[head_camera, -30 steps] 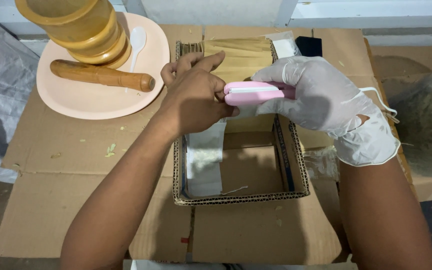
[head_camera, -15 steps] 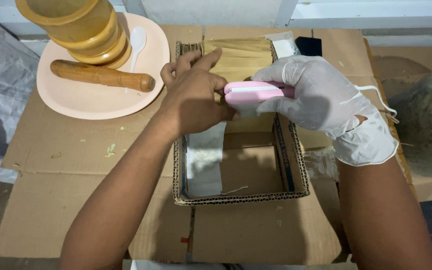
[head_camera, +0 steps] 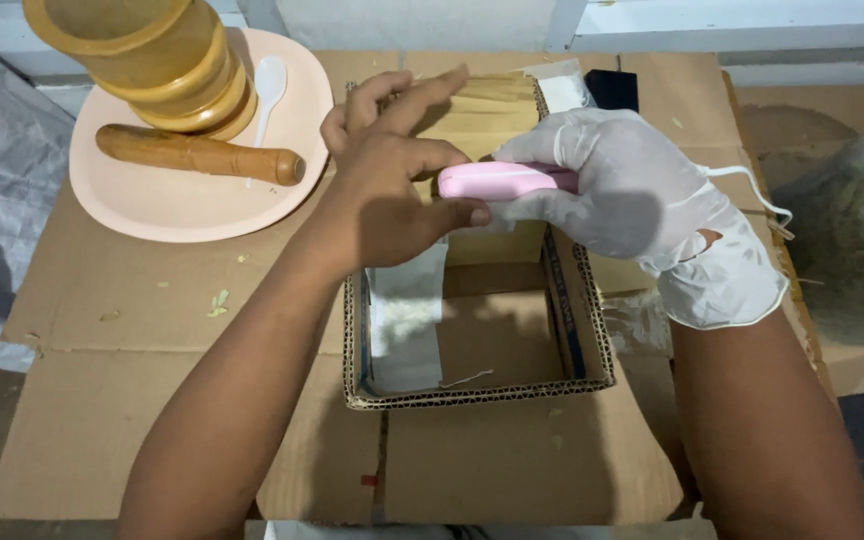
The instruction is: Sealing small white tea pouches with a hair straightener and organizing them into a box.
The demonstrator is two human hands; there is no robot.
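Right hand: gloved in white latex, the right hand (head_camera: 632, 190) sits right of frame centre, closed around a pink handheld sealer (head_camera: 502, 181), fingers wrapped over its top.
Left hand: bare, the left hand (head_camera: 392, 185) is at frame centre; thumb and a curled finger pinch the sealer's left end, while the other fingers stretch out toward the upper middle of the frame.
Pink sealer: a slim pink bar held level between both hands, over the far part of the cardboard box (head_camera: 472, 390); what it clamps is hidden by the hands.
White pouch: a white plastic pouch (head_camera: 404, 325) hangs below the left hand and runs down along the box's left inner wall; its top edge is out of sight under the hand.
Cardboard box: open-topped and shallow, with corrugated edges, at lower centre of the frame, resting on flattened cardboard sheets (head_camera: 152, 400).
Brown packets: tan paper packets (head_camera: 487, 100) stand at the far end of the box, just behind the fingers.
Plate: a peach-coloured plate (head_camera: 152, 205) in the upper left of the frame.
On the plate: a wooden mortar (head_camera: 147, 55), a wooden pestle (head_camera: 197, 155) lying on its side, and a white plastic spoon (head_camera: 267, 90) beside the mortar.
Far right: a clear bag of greenish dried plant matter (head_camera: 852, 240), well apart from the hands.
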